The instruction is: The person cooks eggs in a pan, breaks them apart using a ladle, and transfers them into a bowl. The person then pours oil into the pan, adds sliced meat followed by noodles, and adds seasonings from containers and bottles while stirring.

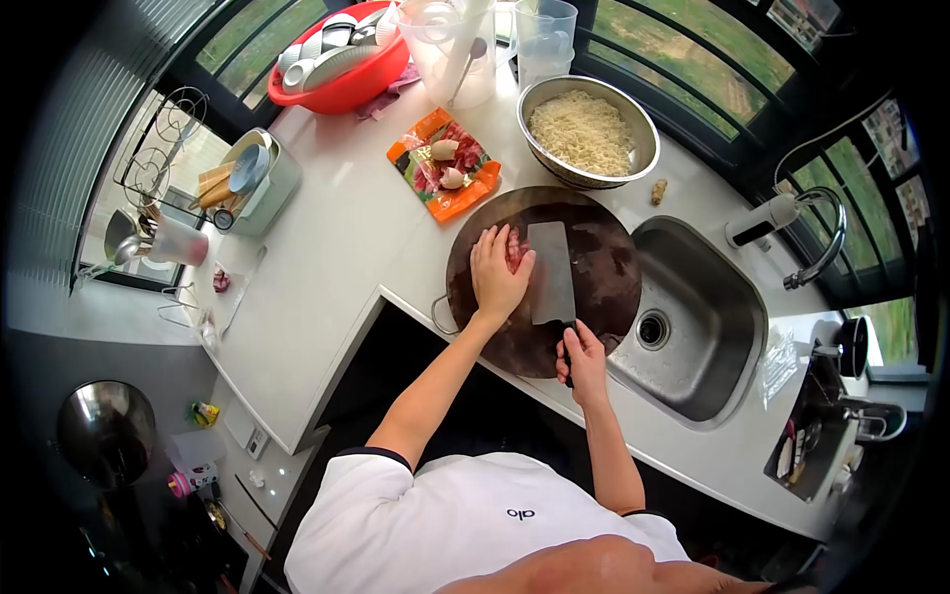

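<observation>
On a round dark chopping board lies a piece of reddish raw meat. My left hand holds it down, fingers laid over its left side and partly hiding it. In my right hand is the dark handle of a cleaver, fingers wrapped round it. The broad blade is over the board, just right of the meat and close to my left fingertips. Beyond the board, an orange packet lies on the counter with two pale brown pieces on top.
A metal bowl of shredded pale food stands behind the board. To the right is a sink with a tap. A red basin of dishes and clear jugs stand at the back; a utensil tub is at left.
</observation>
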Demonstrator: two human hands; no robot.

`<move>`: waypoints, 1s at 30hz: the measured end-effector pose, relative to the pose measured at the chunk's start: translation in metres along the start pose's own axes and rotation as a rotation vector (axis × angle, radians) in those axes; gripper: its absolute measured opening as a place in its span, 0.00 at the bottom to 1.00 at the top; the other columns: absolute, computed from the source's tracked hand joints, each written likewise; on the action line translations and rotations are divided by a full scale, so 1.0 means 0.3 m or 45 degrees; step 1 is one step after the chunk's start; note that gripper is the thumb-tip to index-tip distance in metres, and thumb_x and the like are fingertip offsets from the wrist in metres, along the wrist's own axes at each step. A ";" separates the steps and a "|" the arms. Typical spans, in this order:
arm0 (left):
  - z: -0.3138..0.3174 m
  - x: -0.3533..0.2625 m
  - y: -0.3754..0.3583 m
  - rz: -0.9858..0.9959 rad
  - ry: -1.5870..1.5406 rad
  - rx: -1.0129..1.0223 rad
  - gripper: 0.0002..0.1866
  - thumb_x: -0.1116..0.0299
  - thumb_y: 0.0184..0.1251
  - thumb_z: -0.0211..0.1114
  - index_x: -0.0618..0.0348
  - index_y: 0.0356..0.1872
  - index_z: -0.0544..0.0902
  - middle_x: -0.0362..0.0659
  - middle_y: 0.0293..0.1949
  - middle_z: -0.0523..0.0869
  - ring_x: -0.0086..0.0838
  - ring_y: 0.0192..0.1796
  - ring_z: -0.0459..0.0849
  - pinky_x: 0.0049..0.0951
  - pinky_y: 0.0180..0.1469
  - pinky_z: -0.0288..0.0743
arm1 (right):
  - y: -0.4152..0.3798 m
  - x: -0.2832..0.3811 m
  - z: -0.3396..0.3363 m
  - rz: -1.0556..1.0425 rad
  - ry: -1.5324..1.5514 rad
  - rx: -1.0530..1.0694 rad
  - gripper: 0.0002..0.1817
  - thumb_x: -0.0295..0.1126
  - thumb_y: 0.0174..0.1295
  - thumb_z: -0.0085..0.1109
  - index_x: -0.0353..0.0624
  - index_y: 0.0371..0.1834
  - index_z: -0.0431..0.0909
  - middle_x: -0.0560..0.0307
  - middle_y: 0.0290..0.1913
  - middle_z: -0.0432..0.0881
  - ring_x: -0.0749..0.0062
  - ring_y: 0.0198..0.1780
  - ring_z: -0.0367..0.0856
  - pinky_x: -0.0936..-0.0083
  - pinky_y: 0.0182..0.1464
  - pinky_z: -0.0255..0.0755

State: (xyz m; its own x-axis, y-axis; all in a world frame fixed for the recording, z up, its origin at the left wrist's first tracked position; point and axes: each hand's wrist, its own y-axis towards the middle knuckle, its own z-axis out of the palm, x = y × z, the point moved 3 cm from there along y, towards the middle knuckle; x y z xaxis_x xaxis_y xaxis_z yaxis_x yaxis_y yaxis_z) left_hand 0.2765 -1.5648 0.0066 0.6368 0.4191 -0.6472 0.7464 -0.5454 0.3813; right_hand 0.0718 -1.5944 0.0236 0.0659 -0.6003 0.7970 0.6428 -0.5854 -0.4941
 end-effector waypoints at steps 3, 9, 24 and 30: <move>-0.002 -0.004 0.001 -0.027 -0.033 -0.022 0.31 0.54 0.60 0.65 0.62 0.60 0.73 0.57 0.61 0.73 0.49 0.66 0.67 0.47 0.70 0.53 | 0.009 -0.012 0.051 -0.003 -0.062 0.022 0.12 0.35 0.71 0.50 0.44 0.53 0.73 0.66 0.24 0.69 0.85 0.15 0.63 0.85 0.13 0.58; -0.009 0.008 0.000 -0.091 -0.236 -0.160 0.28 0.60 0.59 0.66 0.64 0.58 0.75 0.58 0.60 0.74 0.50 0.65 0.69 0.44 0.67 0.59 | 0.027 -0.033 0.138 0.065 -0.091 0.185 0.09 0.35 0.71 0.50 0.44 0.48 0.72 0.65 0.25 0.69 0.85 0.14 0.63 0.85 0.13 0.57; -1.316 0.423 -0.779 -0.436 0.110 -1.057 0.31 0.59 0.63 0.65 0.65 0.64 0.68 0.61 0.64 0.67 0.50 0.67 0.65 0.43 0.66 0.62 | -0.689 -0.569 0.969 0.218 -0.516 1.117 0.15 0.32 0.71 0.49 0.38 0.57 0.72 0.66 0.22 0.68 0.86 0.13 0.62 0.86 0.12 0.57; -2.114 0.561 -1.616 -0.678 0.549 -1.476 0.30 0.60 0.64 0.64 0.65 0.63 0.69 0.62 0.63 0.68 0.54 0.65 0.66 0.47 0.66 0.61 | -1.426 -1.081 1.401 0.362 -0.689 1.703 0.17 0.34 0.71 0.49 0.36 0.58 0.72 0.68 0.18 0.66 0.87 0.13 0.61 0.86 0.13 0.56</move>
State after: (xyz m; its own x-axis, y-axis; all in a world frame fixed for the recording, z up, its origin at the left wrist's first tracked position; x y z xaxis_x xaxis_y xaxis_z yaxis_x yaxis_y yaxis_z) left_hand 0.1444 -0.7695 0.1317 0.0700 0.6963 -0.7143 0.5156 0.5877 0.6235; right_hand 0.0961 -0.9202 0.1224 0.3858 -0.1578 0.9090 0.7522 0.6242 -0.2109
